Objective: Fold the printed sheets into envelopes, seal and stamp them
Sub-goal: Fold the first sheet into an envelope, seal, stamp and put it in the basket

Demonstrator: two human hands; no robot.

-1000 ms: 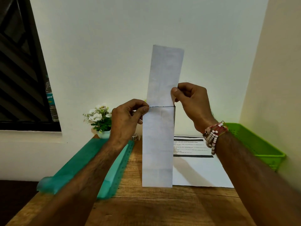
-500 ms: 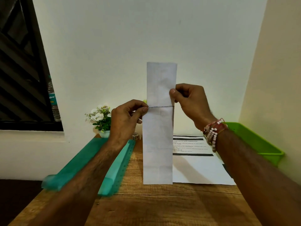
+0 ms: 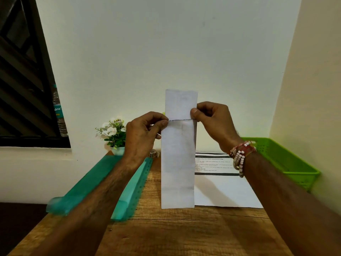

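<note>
The wooden table (image 3: 166, 237) fills the near ground, and both forearms reach over it to a folded sheet (image 3: 178, 163), a long narrow white strip held upright in the air above the tabletop. A thin dark line crosses the folded sheet near its upper third. At the left end of that line the left hand (image 3: 142, 133) pinches the strip's edge between thumb and forefinger, the other fingers curled. At the right end the right hand (image 3: 214, 122) pinches the opposite edge, thumb on the front face, with bead bracelets (image 3: 241, 156) on its wrist. Behind the folded sheet and to its right a printed sheet (image 3: 225, 191) lies flat on the wood. Left of the folded sheet lies a long teal plastic tray (image 3: 88, 182); well to its right stands a green basket (image 3: 287, 159). Farther back, left of the folded sheet, are a small tape roll (image 3: 153, 153), then a potted white-flowered plant (image 3: 114, 133), and beyond it a water bottle (image 3: 59, 115) by the dark window.
</note>
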